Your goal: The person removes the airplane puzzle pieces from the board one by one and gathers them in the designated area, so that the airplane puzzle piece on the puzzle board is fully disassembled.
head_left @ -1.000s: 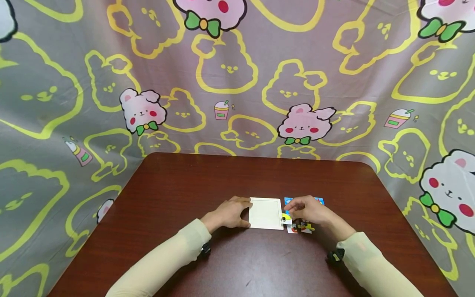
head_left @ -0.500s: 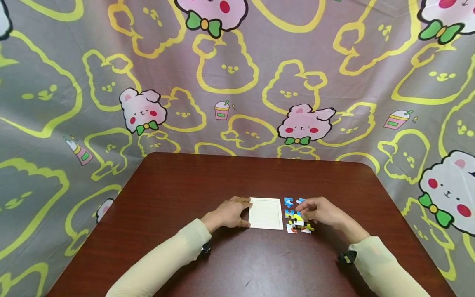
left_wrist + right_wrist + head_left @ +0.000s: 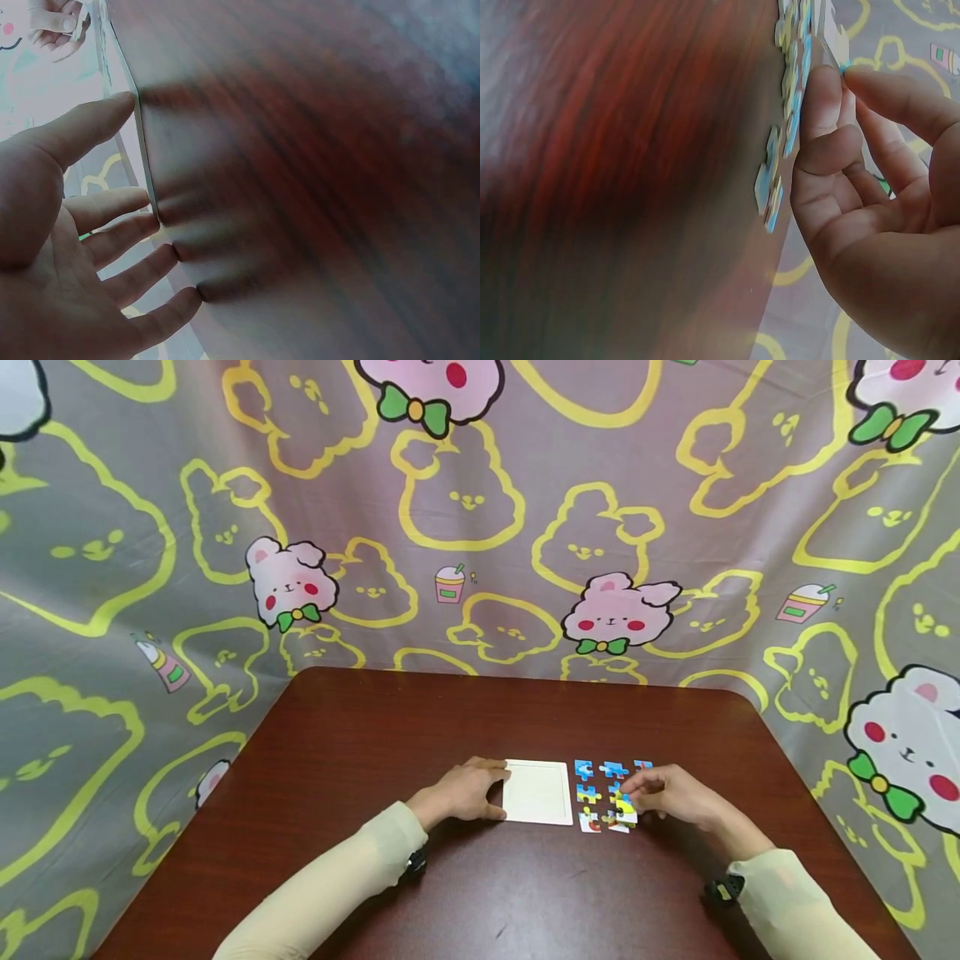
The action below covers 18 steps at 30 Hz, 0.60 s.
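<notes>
My left hand point(image 3: 471, 787) rests against the left side of a pale square puzzle tray point(image 3: 536, 793). Its fingers are spread and nearly straight, with the thumb point(image 3: 105, 124) and fingertips right at the tray's edge. To the tray's right, my right hand point(image 3: 672, 795) pinches a yellow-and-white jigsaw piece point(image 3: 626, 810) between thumb and index finger. That piece overlaps others below it in the head view. Blue jigsaw pieces point(image 3: 583, 769) lie in loose rows beside the tray, several of them partly hidden by the right hand.
The brown wooden table point(image 3: 420, 718) reaches back to a grey curtain point(image 3: 495, 460) with cartoon rabbits, which also hangs along both sides. Black wrist cameras sit at the left cuff point(image 3: 415, 862) and right cuff point(image 3: 724, 889).
My right hand has moved right, away from the tray, with the jigsaw piece in its fingers, uncovering more pieces on the table. The left hand and the tray stay put.
</notes>
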Each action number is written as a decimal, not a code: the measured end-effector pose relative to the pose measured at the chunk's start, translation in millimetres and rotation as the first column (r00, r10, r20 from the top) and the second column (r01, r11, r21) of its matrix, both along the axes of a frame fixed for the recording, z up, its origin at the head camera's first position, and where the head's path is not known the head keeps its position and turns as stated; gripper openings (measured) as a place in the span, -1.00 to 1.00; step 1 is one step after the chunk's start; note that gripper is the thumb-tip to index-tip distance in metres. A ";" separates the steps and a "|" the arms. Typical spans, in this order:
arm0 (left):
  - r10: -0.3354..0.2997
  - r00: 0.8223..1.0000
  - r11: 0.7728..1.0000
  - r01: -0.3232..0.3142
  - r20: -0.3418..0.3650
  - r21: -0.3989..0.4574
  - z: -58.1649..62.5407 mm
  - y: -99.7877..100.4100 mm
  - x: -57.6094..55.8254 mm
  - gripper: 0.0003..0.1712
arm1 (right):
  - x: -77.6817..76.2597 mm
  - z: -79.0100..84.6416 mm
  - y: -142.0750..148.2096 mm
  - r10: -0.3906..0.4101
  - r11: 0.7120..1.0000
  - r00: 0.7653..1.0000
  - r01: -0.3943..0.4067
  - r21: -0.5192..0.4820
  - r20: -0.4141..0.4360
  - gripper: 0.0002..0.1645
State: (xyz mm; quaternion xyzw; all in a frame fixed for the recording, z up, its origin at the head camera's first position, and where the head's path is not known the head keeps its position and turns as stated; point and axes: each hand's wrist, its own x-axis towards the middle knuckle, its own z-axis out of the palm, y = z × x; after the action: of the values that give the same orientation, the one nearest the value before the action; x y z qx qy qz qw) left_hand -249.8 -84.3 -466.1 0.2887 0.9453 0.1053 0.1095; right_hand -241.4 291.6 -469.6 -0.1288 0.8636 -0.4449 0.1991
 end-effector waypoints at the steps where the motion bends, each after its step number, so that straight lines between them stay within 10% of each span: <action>1: 0.000 1.000 1.000 0.000 0.000 -0.002 -0.3 0.0 0.0 -0.21 | -0.1 -0.6 2.1 0.001 1.000 1.000 -0.001 0.007 -0.002 -0.71; 18: 0.000 1.000 1.000 -0.001 -0.023 -0.017 -1.8 2.6 2.6 -0.23 | 8.0 -0.8 26.6 0.009 0.999 1.000 -0.010 0.048 0.010 -0.73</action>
State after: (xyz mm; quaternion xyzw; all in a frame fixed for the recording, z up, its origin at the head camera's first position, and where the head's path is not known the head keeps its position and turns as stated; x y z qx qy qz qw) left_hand -247.1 -81.7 -467.9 0.2888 0.9474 0.0939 0.1009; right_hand -233.5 318.2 -470.4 -0.1257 0.8725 -0.4236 0.2085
